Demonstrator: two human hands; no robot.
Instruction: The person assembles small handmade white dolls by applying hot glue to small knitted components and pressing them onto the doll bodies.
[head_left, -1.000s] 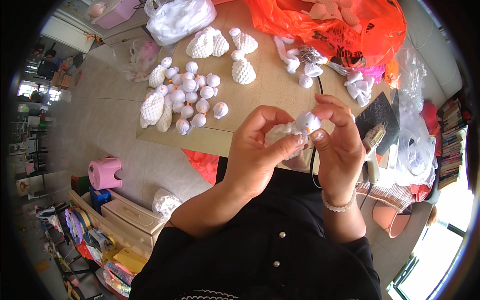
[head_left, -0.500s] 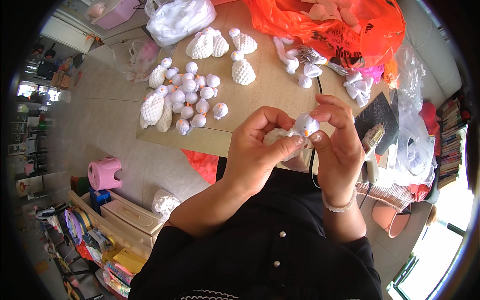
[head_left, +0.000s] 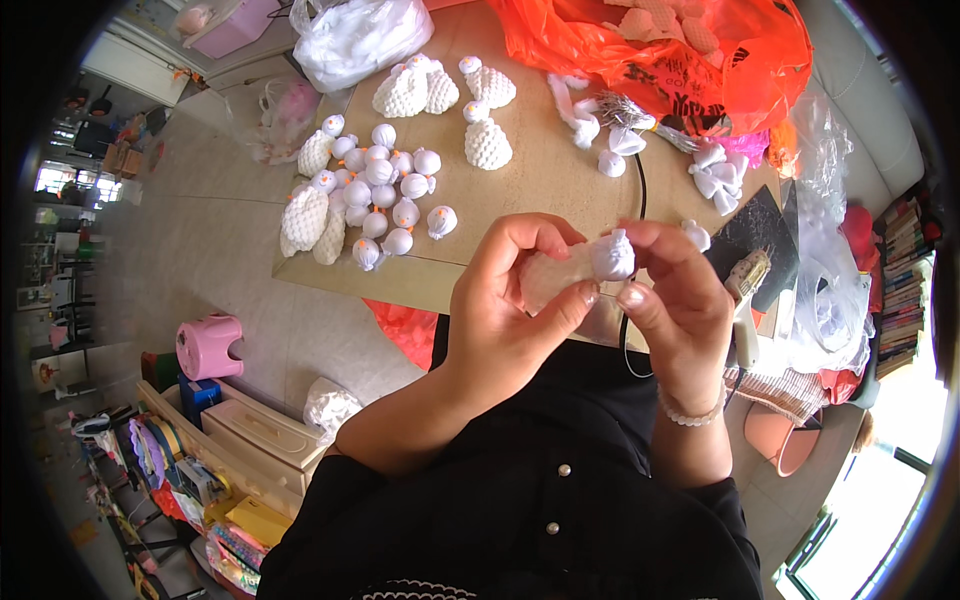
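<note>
Between my hands, over the table's near edge, is a small doll with a white textured body [head_left: 550, 277] and a pale lilac ball head [head_left: 613, 257]. My left hand [head_left: 515, 290] is closed round the body, thumb in front and fingers behind. The head sticks out to the right, its gathered, puckered side showing; no face shows on it from here. Close against the head's right side is my right hand [head_left: 675, 290], fingers bent, with thumb and forefinger apart. The forefinger's tip is blurred, so whether it touches the head is hard to tell.
Several ball heads [head_left: 380, 172] with orange beaks lie at the table's left, by finished white dolls [head_left: 303, 215]. A red plastic bag [head_left: 670, 90] fills the far right. A glue gun [head_left: 745, 310] rests near a black board [head_left: 750, 235]; a dark cable [head_left: 643, 190] runs behind my right hand.
The doll has turned, so the head's face with its orange beak is replaced by the gathered side. My right thumb and fingers have come off the head's front and shifted slightly down.
</note>
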